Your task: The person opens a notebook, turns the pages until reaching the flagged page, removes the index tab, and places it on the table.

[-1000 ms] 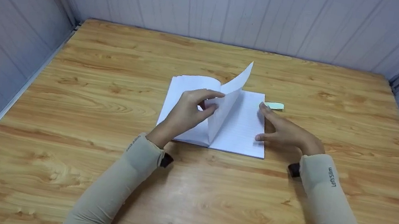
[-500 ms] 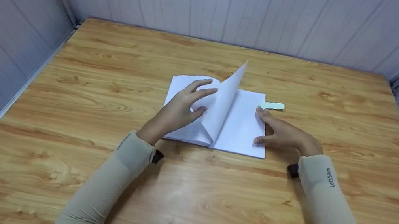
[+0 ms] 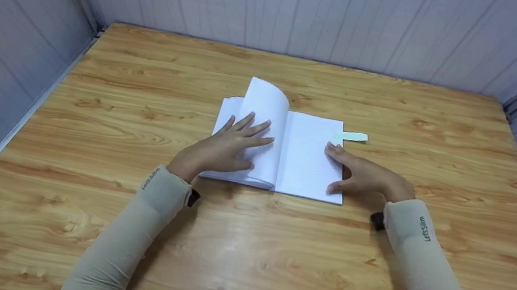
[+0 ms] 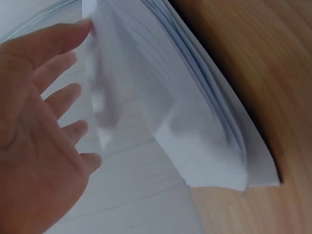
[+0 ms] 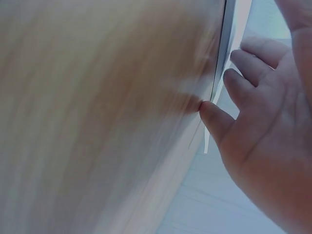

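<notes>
An open notebook with lined white pages lies on the table. One page on its left half stands partly lifted and curves over to the left. My left hand is over that page with its fingers spread; in the left wrist view the blurred loose page hangs beside the fingertips. At the right edge of the notebook is my right hand, its fingertips on the right page and its thumb near the lower edge. A pale green paper tab sticks out past that edge, just above the right fingertips.
The wooden table stretches around the notebook on all sides. Pale panelled walls stand behind it and at both sides. Each wrist wears a small dark device under the sleeve cuff.
The raised page has swung from leaning right to the left side. My left hand has moved left and lower, spreading its fingers. The right hand has slid slightly toward me along the edge.
</notes>
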{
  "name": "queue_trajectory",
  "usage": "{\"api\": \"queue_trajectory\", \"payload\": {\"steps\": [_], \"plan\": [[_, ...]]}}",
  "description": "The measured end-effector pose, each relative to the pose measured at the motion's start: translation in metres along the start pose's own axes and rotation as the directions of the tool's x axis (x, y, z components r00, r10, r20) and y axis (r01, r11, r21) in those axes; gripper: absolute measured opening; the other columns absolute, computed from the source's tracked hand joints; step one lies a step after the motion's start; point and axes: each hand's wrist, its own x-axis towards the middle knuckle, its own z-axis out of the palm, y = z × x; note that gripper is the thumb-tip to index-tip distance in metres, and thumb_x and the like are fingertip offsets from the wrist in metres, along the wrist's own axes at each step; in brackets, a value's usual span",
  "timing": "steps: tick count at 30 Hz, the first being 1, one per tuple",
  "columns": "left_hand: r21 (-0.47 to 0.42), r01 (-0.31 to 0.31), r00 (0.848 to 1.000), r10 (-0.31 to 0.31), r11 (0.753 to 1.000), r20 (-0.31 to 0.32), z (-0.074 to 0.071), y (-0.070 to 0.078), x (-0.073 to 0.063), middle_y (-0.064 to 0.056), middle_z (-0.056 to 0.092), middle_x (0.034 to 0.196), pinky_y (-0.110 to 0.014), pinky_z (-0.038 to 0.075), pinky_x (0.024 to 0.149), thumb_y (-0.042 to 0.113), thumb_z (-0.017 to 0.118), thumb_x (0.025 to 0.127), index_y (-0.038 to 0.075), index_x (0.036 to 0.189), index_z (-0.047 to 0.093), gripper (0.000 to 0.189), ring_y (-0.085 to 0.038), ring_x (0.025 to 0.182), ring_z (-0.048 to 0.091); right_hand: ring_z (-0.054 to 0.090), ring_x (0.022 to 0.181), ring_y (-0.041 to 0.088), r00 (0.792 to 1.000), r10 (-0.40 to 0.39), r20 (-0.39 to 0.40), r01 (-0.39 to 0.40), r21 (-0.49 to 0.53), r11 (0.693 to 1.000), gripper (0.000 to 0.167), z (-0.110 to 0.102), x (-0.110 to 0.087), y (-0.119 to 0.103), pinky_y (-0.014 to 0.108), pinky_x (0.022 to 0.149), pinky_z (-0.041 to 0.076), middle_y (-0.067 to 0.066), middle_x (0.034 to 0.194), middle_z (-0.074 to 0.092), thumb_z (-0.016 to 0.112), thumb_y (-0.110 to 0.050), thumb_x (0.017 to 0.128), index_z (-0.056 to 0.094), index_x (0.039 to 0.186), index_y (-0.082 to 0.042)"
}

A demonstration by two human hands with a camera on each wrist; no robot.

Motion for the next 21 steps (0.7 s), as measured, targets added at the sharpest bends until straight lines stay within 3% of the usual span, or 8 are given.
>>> {"api": "queue_trajectory", "payload": {"steps": [3,6,9,13,21], "plan": [[-0.034,0.081,0.989,-0.077,0.996,0.128,0.0,-0.009,-0.001,0.004,0.006,0.162,-0.053,-0.006,0.119,0.021,0.066,0.091,0.028,0.151,0.031,0.069,-0.026,0.15,-0.007,-0.007,0.15,0.027,1.0,-0.003,0.017,0.004,-0.012,1.0,0.102,0.0,0.0,0.0,0.051,0.12,0.007,0.006,0.163,-0.004,0.072,-0.042,0.082,0.008,0.155,-0.009],[-0.067,0.165,0.958,-0.143,0.984,0.249,0.0,-0.019,-0.004,0.003,0.001,0.163,-0.053,-0.006,0.119,0.023,0.065,0.091,0.028,0.152,0.024,0.074,-0.028,0.149,-0.01,-0.008,0.15,0.027,1.0,0.002,0.027,-0.001,-0.017,1.0,0.1,0.0,0.0,0.0,0.05,0.12,0.007,0.006,0.163,-0.006,0.072,-0.039,0.083,0.008,0.155,-0.009],[-0.093,0.22,0.93,-0.18,0.971,0.322,0.0,-0.028,-0.006,0.003,-0.004,0.163,-0.053,-0.005,0.119,0.025,0.065,0.091,0.027,0.153,0.02,0.077,-0.027,0.149,-0.013,-0.009,0.15,0.027,0.999,0.008,0.033,-0.008,-0.01,1.0,0.1,-0.001,-0.001,0.001,0.051,0.12,0.007,0.005,0.163,-0.006,0.072,-0.038,0.083,0.009,0.154,-0.01],[-0.135,0.227,0.923,-0.169,0.964,0.345,-0.001,-0.036,-0.009,0.001,-0.006,0.162,-0.054,-0.004,0.119,0.026,0.065,0.091,0.024,0.153,0.02,0.077,-0.026,0.148,-0.016,-0.01,0.15,0.024,0.999,0.014,0.043,-0.015,0.009,1.0,0.1,-0.002,-0.002,0.001,0.051,0.12,0.007,0.001,0.163,-0.008,0.073,-0.038,0.082,0.009,0.155,-0.013],[-0.221,0.226,0.931,-0.144,0.949,0.334,0.002,-0.041,-0.012,0.001,-0.007,0.162,-0.055,-0.005,0.118,0.022,0.068,0.089,0.023,0.153,0.022,0.079,-0.026,0.148,-0.019,-0.01,0.15,0.023,0.999,0.02,0.049,-0.021,0.019,1.0,0.1,-0.001,-0.001,-0.001,0.05,0.121,0.005,0.0,0.163,-0.008,0.074,-0.036,0.082,0.009,0.155,-0.014]]}}
